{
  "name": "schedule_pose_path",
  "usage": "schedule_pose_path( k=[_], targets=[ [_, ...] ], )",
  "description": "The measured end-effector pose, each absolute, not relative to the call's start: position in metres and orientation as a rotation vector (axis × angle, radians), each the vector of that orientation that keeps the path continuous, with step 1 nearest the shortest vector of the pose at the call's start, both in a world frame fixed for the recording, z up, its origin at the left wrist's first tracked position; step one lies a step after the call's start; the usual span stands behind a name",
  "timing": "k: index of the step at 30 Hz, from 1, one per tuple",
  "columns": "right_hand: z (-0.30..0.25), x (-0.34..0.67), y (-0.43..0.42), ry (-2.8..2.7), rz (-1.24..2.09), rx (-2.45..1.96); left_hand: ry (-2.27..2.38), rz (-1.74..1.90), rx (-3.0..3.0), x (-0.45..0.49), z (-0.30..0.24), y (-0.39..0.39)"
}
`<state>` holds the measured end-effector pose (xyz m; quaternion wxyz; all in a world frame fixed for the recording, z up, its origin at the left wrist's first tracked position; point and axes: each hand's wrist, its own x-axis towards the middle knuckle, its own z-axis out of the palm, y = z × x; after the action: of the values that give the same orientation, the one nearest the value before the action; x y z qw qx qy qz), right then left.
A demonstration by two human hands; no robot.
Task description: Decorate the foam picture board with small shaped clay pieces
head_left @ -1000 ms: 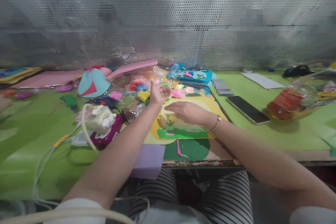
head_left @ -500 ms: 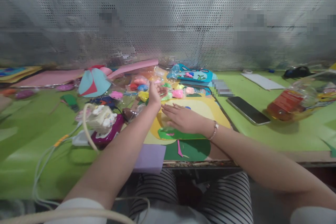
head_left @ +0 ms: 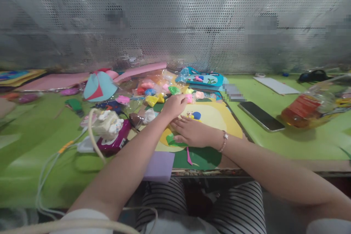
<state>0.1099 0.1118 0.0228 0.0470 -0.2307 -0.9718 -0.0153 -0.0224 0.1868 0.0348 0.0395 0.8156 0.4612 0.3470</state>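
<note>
My right hand (head_left: 194,131) lies flat, fingers stretched to the left, on a yellow paper picture (head_left: 216,117). Just beyond it, my left hand (head_left: 174,106) has its fingers curled in; whatever they hold, if anything, is hidden. A small snail figure with a blue shell (head_left: 196,115) sits on the picture, right of my left hand. Near the right palm is a green paper piece (head_left: 170,139), partly covered. Bags of coloured clay, among them a yellow bag (head_left: 151,100) and a pink lump (head_left: 189,98), lie beyond my left hand.
A purple power strip with a cream plug (head_left: 111,131) and cables stands left of my left forearm. On the right are a phone (head_left: 261,116) and a tilted drink bottle (head_left: 300,109). A purple sheet (head_left: 159,166) overhangs the front edge. Perforated metal (head_left: 175,18) closes off the back.
My left hand has moved right and down, and its fingers have curled in. My right hand has shifted slightly toward me, uncovering the snail figure.
</note>
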Motion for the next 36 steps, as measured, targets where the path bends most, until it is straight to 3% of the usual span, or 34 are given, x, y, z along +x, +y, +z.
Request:
schedule_pose_path(
  k=[6, 12, 20, 29, 36],
  targets=[
    [0.025, 0.111, 0.11, -2.967, 0.049, -0.689, 1.433, 0.917, 2.59, -0.02, 0.03, 0.19],
    [0.035, 0.118, 0.119, -2.914, 0.186, -0.708, 1.412, 1.129, 2.469, -0.026, 0.037, 0.19],
    [0.047, 0.138, 0.137, -2.974, -0.121, -0.651, 1.55, 1.225, 2.459, -0.029, 0.04, 0.19],
    [0.054, 0.141, 0.13, -3.133, 0.01, -0.712, 1.539, 1.141, 2.498, -0.028, 0.039, 0.188],
    [0.049, 0.138, 0.125, -3.108, -0.088, -0.761, 1.502, 1.081, 2.533, -0.027, 0.037, 0.189]
  ],
)
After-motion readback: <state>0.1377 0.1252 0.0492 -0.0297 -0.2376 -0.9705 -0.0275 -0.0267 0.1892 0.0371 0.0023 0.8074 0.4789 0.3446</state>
